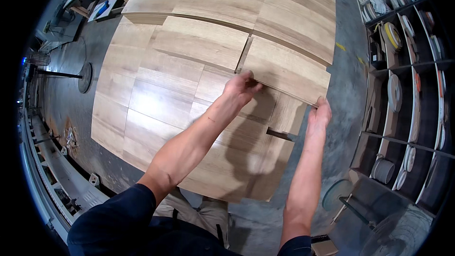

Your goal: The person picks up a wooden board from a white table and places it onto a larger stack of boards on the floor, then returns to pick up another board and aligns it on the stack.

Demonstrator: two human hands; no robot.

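A light wood-grain board [286, 68] lies at the right of a broad spread of similar boards. My left hand [241, 88] is closed on its near left corner, fingers curled at the edge. At its near right corner, my right hand [320, 114] grips the board, with the thumb on top. Left of it, across a narrow dark gap, sits another wood-grain board [201, 40]. Lower boards [163, 99] spread out in front of both, and my left forearm crosses over them. The undersides of my fingers are hidden.
Stacked boards [222, 0] stand higher at the far side. On the right, a shelf rack [379, 68] holds several rolls of edging tape. A round metal base with a pole [85, 77] is on the floor at left, near a long machine rail [57, 180]. A round-based stand [337, 194] is at lower right.
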